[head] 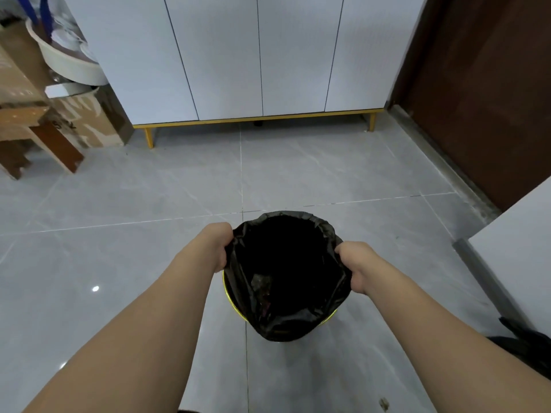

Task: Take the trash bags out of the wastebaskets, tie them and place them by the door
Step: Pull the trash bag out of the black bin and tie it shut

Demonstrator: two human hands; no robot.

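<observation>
A black trash bag (286, 320) lines a yellow wastebasket (231, 302) standing on the grey tiled floor in the lower middle of the head view. The bag's mouth is open, with some dark rubbish at the bottom. My left hand (216, 247) grips the bag's left rim. My right hand (356, 265) grips the right rim. Both rims are pulled up off the basket's edge; only thin slivers of the yellow rim show below the bag.
A dark brown door (483, 93) stands at the right. White cabinets on yellow legs (256, 55) line the back wall. Cardboard boxes, a wooden stool (38, 135) and a white basin (68, 64) crowd the left. Another black bag (527, 344) lies at the right edge beside a white panel.
</observation>
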